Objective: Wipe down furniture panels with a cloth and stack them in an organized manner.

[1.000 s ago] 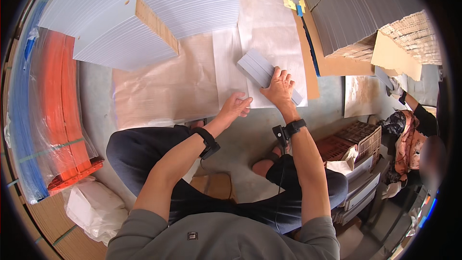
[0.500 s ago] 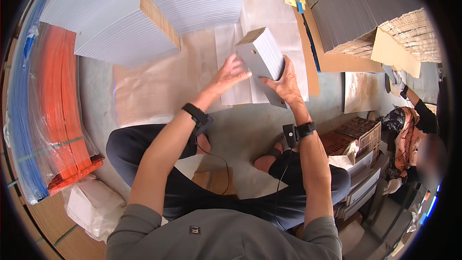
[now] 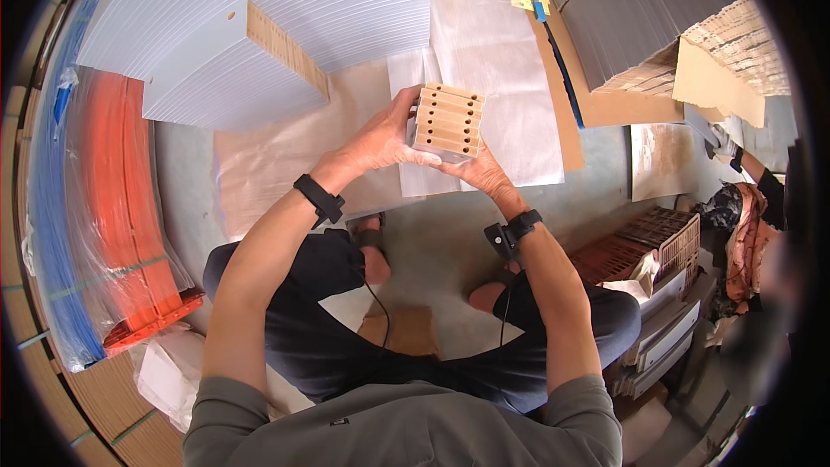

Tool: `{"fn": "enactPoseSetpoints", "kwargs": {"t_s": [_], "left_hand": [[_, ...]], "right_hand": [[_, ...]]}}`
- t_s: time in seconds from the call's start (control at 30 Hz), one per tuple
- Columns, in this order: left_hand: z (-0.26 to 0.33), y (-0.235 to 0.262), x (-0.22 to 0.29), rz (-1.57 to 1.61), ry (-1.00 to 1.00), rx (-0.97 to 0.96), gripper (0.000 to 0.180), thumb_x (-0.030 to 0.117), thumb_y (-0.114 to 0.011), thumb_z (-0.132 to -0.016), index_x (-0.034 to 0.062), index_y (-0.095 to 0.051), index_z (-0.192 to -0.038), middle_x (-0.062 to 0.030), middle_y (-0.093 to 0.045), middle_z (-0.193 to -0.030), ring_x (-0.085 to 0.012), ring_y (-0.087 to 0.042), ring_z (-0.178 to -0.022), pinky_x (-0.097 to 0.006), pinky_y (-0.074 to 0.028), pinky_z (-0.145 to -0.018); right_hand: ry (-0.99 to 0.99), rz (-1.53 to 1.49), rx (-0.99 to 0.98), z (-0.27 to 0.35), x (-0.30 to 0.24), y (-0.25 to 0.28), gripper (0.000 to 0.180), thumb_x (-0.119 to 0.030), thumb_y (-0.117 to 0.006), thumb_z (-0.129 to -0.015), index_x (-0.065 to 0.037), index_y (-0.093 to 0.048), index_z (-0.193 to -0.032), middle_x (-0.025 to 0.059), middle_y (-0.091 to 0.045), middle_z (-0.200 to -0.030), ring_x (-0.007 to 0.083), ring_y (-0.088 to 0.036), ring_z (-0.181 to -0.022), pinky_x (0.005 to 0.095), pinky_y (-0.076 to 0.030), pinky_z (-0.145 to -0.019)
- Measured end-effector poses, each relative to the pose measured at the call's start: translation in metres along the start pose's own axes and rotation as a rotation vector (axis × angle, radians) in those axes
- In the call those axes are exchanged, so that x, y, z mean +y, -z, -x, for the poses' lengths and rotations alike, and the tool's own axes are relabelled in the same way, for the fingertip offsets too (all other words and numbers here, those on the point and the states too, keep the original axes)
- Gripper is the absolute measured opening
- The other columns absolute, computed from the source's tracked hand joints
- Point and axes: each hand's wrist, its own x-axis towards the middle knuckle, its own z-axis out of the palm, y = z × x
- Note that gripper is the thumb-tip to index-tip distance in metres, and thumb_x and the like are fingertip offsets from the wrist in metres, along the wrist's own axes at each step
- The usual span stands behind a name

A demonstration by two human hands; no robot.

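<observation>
Between my two hands is a small stack of boards [image 3: 447, 124], turned so that its bare wood-coloured ends, with two rows of drilled holes, face me. My left hand [image 3: 391, 134] grips its left side, thumb along the lower edge. My right hand [image 3: 485, 169] is closed round its lower right side; part of those fingers is hidden behind the stack. Beneath is a pale protective sheet [image 3: 527, 134] on the floor. Ahead and to the left stand long rows of light grey boards [image 3: 216, 69], packed on edge.
Orange strips [image 3: 108, 199] and blue strips [image 3: 56, 233] in plastic lie at the left. Dark grey boards [image 3: 640, 17] stand far right, beside a long black-and-blue tool [image 3: 562, 69]. A brown plastic crate [image 3: 679, 238] is at the right, near another person's arm [image 3: 756, 171].
The board stack has turned from showing its grey face to showing its drilled ends. My left hand, free before, has closed on its left side. My right hand has moved left and down.
</observation>
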Motion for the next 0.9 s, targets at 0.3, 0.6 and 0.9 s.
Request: {"fn": "enactPoseSetpoints", "kwargs": {"t_s": [0.3,0.6,0.9], "left_hand": [[0.010,0.007,-0.016,0.138,-0.013,0.056,0.112,0.032,-0.097,-0.067,0.0043,-0.030,-0.152,-0.0172,-0.050,-0.146,-0.0311,-0.047,-0.139,-0.043,-0.041,-0.115],[0.089,0.041,0.025,-0.448,0.295,-0.349,0.065,0.046,-0.077,-0.087,-0.0008,-0.060,-0.129,-0.0194,-0.071,-0.113,-0.0332,-0.066,-0.111,-0.042,-0.052,-0.093],[0.129,0.010,0.046,-0.393,0.098,-0.396,0.046,0.037,-0.074,-0.090,-0.0017,-0.064,-0.113,-0.0194,-0.071,-0.095,-0.0387,-0.068,-0.094,-0.047,-0.054,-0.082]], "right_hand": [[0.124,0.200,0.064,-0.007,-0.016,-0.009,0.111,-0.021,-0.096,-0.066,-0.004,-0.027,-0.152,0.0178,-0.043,-0.147,0.0297,-0.041,-0.142,0.0448,-0.035,-0.122],[-0.001,0.742,0.288,-0.005,-0.053,-0.031,0.104,-0.039,-0.089,-0.063,0.000,-0.036,-0.143,0.0207,-0.048,-0.130,0.0393,-0.046,-0.124,0.0507,-0.040,-0.106],[-0.269,1.141,0.185,-0.028,-0.009,-0.062,0.100,-0.036,-0.086,-0.064,-0.006,-0.036,-0.144,0.0180,-0.049,-0.133,0.0359,-0.047,-0.126,0.0520,-0.039,-0.104]]}}
